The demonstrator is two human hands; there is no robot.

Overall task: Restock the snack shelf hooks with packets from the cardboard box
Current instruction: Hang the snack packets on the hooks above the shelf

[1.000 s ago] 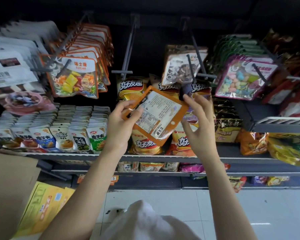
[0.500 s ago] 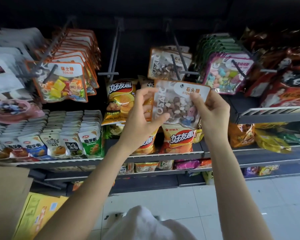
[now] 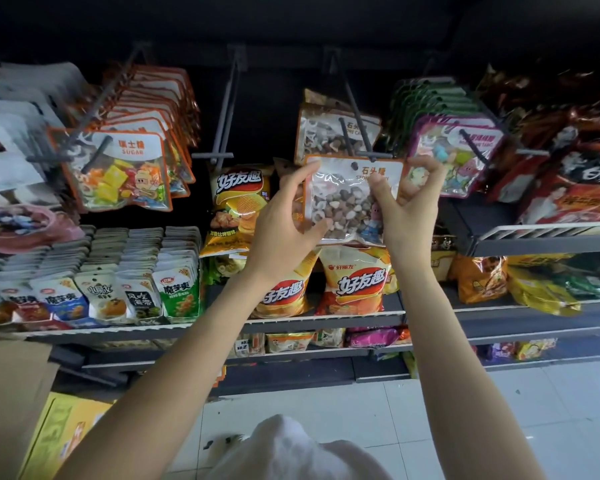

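Both hands hold a clear, orange-edged packet of brown and white stone candy (image 3: 349, 202) up at the front tip of a grey metal peg hook (image 3: 355, 116).

The left hand (image 3: 286, 220) pinches its left edge and the right hand (image 3: 407, 199) pinches its top right. One matching candy packet (image 3: 333, 135) hangs on that hook just behind. Purple-edged marshmallow packets (image 3: 454, 157) crowd the right side, an empty grey hook (image 3: 224, 123) stands left, and orange crisp bags (image 3: 355, 282) sit on the shelf below.

The candy packet (image 3: 352, 199) is clear with an orange border, full of brown, grey and white pebble-looking sweets. Chip bags (image 3: 355, 282) are yellow-orange with red banners and white lettering. Hooks (image 3: 224, 112) are plain grey, floor tiles (image 3: 499, 403) white, cardboard box (image 3: 7, 393) brown.
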